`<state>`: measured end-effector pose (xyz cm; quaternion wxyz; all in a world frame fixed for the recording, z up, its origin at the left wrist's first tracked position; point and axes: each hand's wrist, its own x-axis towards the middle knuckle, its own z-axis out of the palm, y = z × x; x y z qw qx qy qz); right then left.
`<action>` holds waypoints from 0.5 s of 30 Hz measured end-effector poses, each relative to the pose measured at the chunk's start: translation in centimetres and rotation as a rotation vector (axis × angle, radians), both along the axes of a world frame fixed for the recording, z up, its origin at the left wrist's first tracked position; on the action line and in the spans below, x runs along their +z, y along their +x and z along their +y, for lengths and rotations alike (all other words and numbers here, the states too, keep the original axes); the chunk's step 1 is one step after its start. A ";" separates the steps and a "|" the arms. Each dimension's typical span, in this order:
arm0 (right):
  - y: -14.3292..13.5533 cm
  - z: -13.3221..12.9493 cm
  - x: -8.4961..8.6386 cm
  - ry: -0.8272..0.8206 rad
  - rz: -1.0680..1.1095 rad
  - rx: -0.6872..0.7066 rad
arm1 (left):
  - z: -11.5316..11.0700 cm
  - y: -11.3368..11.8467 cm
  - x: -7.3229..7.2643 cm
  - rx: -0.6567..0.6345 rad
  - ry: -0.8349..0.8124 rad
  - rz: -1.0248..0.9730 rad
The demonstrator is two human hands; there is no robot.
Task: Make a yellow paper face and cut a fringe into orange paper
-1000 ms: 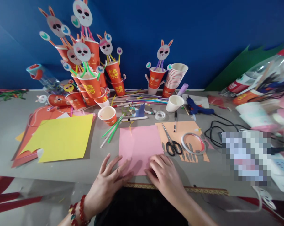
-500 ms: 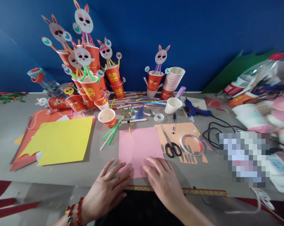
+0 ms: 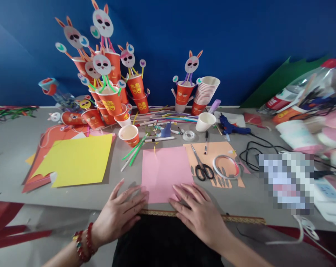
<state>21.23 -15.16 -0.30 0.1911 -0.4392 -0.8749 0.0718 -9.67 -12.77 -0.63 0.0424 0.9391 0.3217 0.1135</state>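
A sheet of pink paper (image 3: 165, 167) lies flat at the table's front edge. My left hand (image 3: 120, 211) is open at its lower left corner, fingertips on or just over the paper. On the lower right part rests my right hand (image 3: 197, 211), also open, with fingers spread. Neither hand grips anything. Right of the pink sheet is an orange sheet (image 3: 220, 147) with cut-outs along its lower edge. Black-handled scissors (image 3: 203, 171) and a roll of tape (image 3: 226, 167) lie on it, and a marker (image 3: 206, 142) near its top.
Yellow paper (image 3: 81, 159) tops a stack at left. Red cups with rabbit figures (image 3: 109, 100) stand behind it. Further back are stacked cups (image 3: 206, 91), a white cup (image 3: 205, 121) and a blue glue gun (image 3: 231, 127). A power strip (image 3: 328, 194) with cables sits at right.
My hands have moved slightly apart, the left one leftward and the right one a little to the right, fingers more spread. The view has shifted a little. The pink sheet stays put.
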 end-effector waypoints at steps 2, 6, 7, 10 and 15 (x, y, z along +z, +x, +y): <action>-0.1 0.0 0.2 0.007 0.009 0.000 | -0.2 -0.3 0.0 0.003 -0.009 -0.006; -0.1 -0.1 0.3 0.003 -0.012 0.021 | -0.4 -0.3 -0.3 -0.006 0.011 -0.024; -0.1 -0.1 0.3 0.004 -0.017 0.027 | -0.4 -0.3 -0.3 -0.005 0.021 -0.027; 0.1 -0.3 0.2 0.012 -0.025 0.028 | -0.6 -0.4 -0.5 -0.008 0.047 -0.023; 0.4 -0.7 -0.3 0.043 0.000 0.005 | -0.9 -0.7 -0.4 -0.009 0.049 0.007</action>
